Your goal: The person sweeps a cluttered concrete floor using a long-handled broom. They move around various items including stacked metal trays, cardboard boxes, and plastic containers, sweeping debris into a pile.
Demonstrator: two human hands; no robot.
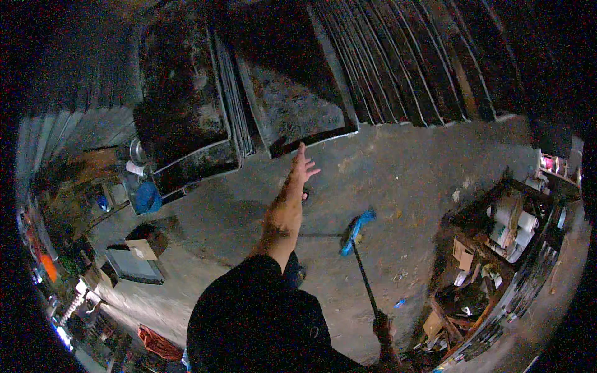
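Note:
My left arm reaches forward, and my left hand (303, 165) is open with its fingers apart and nothing in it. Its fingertips are close to the lower edge of a dark, dusty framed panel (298, 112); whether they touch it I cannot tell. At the lower right, my right hand (382, 326) is closed around the dark handle of a broom (364, 273). The broom's blue head (357, 232) rests on the concrete floor, ahead and to the left of that hand.
Several dark ridged panels (404, 68) stand in a row at the far side, beside another large panel (183, 81). A blue bundle (148, 198) and an open cardboard box (143, 248) lie left. On the right, a wooden frame (460, 326) holds scraps and white rolls (516, 224).

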